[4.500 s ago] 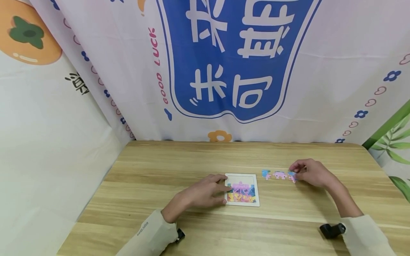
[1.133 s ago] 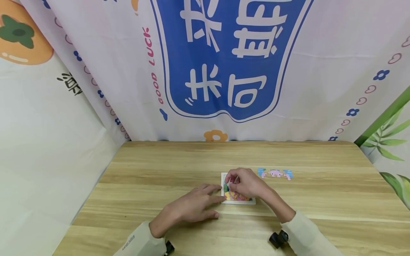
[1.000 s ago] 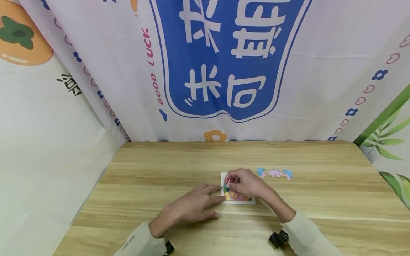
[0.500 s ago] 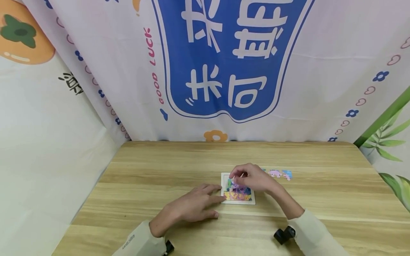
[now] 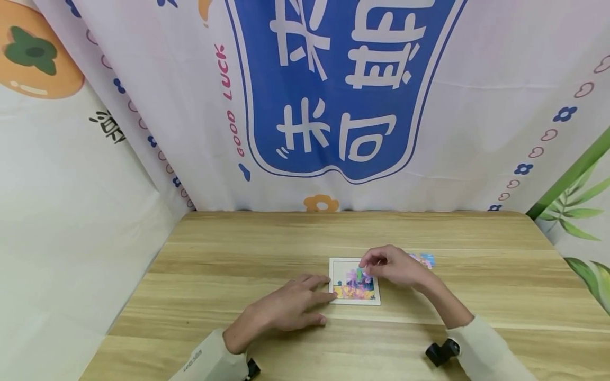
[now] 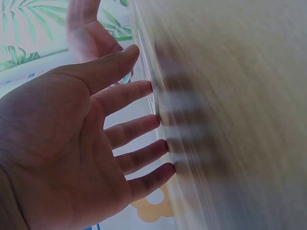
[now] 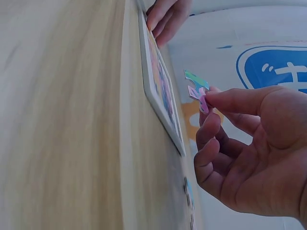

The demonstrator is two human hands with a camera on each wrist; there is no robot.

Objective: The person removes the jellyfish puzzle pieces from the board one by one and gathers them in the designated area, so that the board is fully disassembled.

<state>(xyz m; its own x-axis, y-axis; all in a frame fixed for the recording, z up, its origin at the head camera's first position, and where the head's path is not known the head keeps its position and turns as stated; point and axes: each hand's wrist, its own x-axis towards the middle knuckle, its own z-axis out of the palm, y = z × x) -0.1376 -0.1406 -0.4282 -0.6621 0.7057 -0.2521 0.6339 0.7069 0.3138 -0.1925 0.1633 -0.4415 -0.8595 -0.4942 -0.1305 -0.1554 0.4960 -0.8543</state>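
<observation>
In the head view a white-framed jigsaw puzzle board [image 5: 378,296] lies on the table, its lower part filled with colourful pieces and cream backing showing along the top and at the left. My left hand [image 5: 290,307] lies at its left edge, fingers fairly straight, fingertips touching the frame. Over the board's upper right, my right hand [image 5: 395,267] pinches a green and pink jigsaw piece [image 7: 199,86] between thumb and index finger. The right wrist view shows that piece held clear of the board. My left palm and straight fingers [image 6: 139,129] fill the left wrist view.
Loose jigsaw pieces [image 5: 427,260] lie on the wooden table [image 5: 267,238] right of the board, partly hidden behind my right hand. A printed cloth [image 5: 200,106] hangs along the table's back edge. Each sleeve has a black device [image 5: 443,352] near the wrist.
My right hand came from the loose pieces to the board's left side, and has since moved right with the pinched piece, baring backing at the left. My left hand has barely moved this last second.
</observation>
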